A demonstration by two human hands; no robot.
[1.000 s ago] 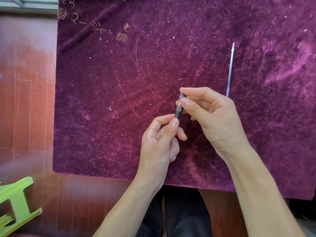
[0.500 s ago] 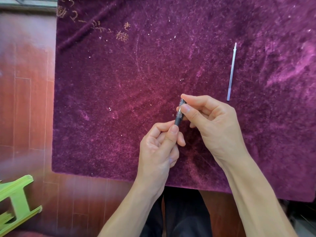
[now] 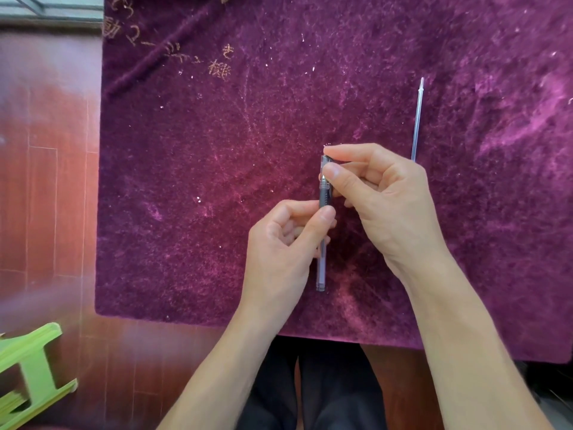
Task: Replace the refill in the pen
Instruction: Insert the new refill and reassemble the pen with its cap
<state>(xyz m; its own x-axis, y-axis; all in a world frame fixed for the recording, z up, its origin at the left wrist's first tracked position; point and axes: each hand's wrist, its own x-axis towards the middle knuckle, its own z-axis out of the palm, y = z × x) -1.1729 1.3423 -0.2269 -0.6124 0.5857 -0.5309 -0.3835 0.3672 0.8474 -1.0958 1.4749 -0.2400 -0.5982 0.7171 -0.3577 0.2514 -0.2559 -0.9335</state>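
A pen with a dark grip and a clear barrel stands nearly upright in the picture above the purple cloth. My left hand pinches its middle between thumb and fingers, and the clear rear end sticks out below that hand. My right hand pinches the pen's top end between thumb and forefinger. A thin clear refill lies loose on the cloth to the upper right, its lower end just behind my right hand's knuckles.
The purple velvet cloth covers the table and carries gold embroidered characters at the upper left. Red-brown wooden floor lies to the left. A green plastic stool stands at the lower left. My dark trousers show below the table's edge.
The pen's clear rear barrel now shows below my left hand; it was hidden before. Both hands keep their grip on the pen and have barely shifted. The refill has not moved.
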